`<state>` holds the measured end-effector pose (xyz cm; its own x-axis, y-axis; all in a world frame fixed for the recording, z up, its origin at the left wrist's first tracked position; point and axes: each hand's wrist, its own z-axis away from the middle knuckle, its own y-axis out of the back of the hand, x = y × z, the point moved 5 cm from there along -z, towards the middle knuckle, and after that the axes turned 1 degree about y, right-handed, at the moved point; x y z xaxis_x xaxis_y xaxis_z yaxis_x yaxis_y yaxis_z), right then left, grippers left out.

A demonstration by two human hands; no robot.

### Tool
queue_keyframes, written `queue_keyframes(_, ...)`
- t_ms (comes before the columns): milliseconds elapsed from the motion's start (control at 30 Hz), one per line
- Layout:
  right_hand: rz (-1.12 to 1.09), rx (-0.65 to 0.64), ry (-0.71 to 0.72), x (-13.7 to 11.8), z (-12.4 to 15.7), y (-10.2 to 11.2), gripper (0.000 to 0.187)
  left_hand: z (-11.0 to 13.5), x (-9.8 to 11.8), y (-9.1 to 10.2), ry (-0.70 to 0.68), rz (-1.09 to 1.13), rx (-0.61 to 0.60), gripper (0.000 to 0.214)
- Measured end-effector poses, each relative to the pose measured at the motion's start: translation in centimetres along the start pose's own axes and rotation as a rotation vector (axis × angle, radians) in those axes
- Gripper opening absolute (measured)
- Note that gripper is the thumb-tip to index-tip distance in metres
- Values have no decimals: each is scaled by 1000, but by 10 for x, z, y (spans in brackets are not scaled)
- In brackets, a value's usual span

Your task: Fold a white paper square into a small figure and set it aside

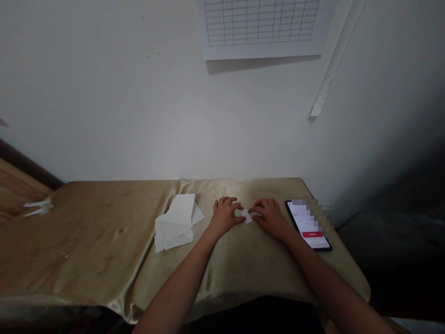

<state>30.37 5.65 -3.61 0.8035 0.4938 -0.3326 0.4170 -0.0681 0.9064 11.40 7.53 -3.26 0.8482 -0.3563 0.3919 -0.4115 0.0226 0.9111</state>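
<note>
Between my two hands a small piece of white paper (247, 215) lies at the tabletop. My left hand (225, 214) pinches its left edge between thumb and fingers. On the other side my right hand (269, 214) grips the paper's right edge the same way. Fingertips cover parts of the paper, so its full shape and folds cannot be made out. To the left of my left hand rests a loose pile of white paper sheets (177, 222), overlapping at different angles.
A phone (311, 227) with a lit screen lies right of my right hand. The table wears a shiny gold cloth (104, 232), creased left of the pile. Behind stands a white wall (139, 116) with a printed grid sheet (262, 28). White scraps (38, 206) lie far left.
</note>
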Motion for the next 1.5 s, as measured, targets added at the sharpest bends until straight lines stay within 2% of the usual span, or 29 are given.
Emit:
queue_keyframes(233,4,-34,55,-6,0,1,33,0,3,5,48,-17,41,38)
queue_keyframes(400,-58,-47,101,-11,-1,5,27,1,7,9,73,-8,46,43)
queue_keyframes(700,-192,3,56,-12,-4,1,12,-3,4,-3,-8,50,11,18)
queue_keyframes(1133,-138,4,-42,-21,-5,1,14,-1,5,2,-14,65,-70,36)
queue_keyframes(1500,-97,3,-51,-21,-6,0,14,-2,3,0,-5,70,-78,36)
